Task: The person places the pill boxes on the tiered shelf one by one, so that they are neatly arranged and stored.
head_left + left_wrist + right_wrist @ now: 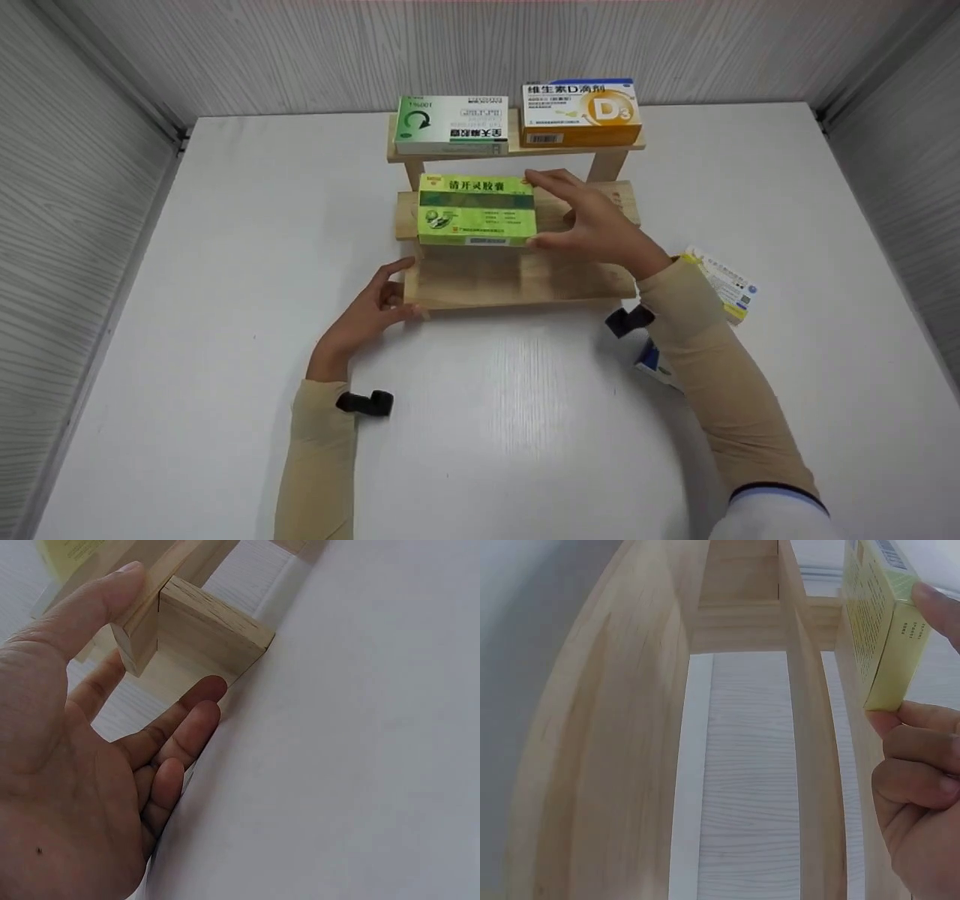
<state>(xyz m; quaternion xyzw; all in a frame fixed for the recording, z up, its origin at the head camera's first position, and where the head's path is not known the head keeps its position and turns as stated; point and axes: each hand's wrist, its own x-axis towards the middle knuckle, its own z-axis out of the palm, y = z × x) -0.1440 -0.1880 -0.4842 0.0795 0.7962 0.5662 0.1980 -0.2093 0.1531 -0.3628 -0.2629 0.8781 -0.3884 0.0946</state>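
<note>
My right hand (600,225) pinches the right end of a green medicine box (478,210) between thumb and fingers. The box faces up at the middle step of a three-tier wooden rack (525,281), overlapping that step in the head view. In the right wrist view, the box (881,630) stands on edge near the boards, with fingertips at two of its corners. At the rack's lower left end, my left hand (367,307) grips the bottom board. The left wrist view has its thumb on the board's front edge, one finger behind, the others loosely bent beneath.
On the top tier sit a green-and-white medicine box (452,124) and an orange-and-white vitamin D box (580,114). A white-and-yellow box (721,285) lies on the white table (225,247) beside my right forearm. Under that forearm, a blue-and-white box (654,361) is partly hidden.
</note>
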